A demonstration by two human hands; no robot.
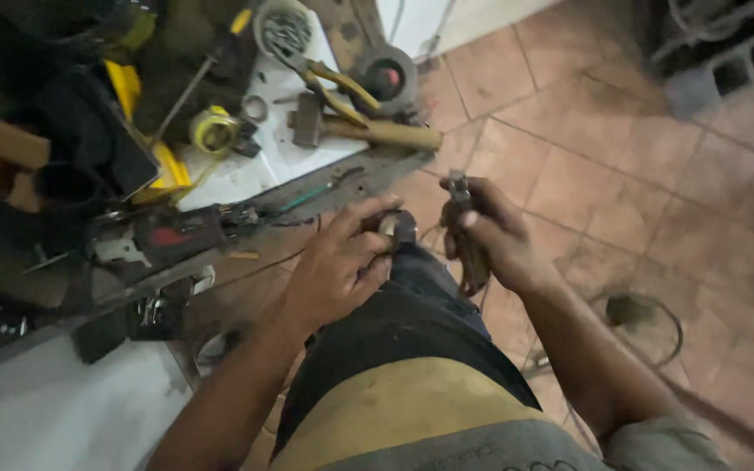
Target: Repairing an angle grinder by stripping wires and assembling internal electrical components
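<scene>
Pinching a small metal-capped part (399,225) over the raised knee (421,288), the left hand (338,266) keeps its grip pressed together around it, thumb and fingers closed on the piece. The right hand (495,235), just beside, has its grip wrapped tight about dark-handled pliers (464,231), nose up and near the part, a thin wire (434,234) running between them. The step in hand appears to be working that wire at the part; the next move likely calls for a steady hold and a careful bite of the nose. Beyond, a hammer (368,129), yellow-handled pliers (329,83) and tape measure (214,129) lie on the cluttered table (246,174), above the tiled floor (621,148).
</scene>
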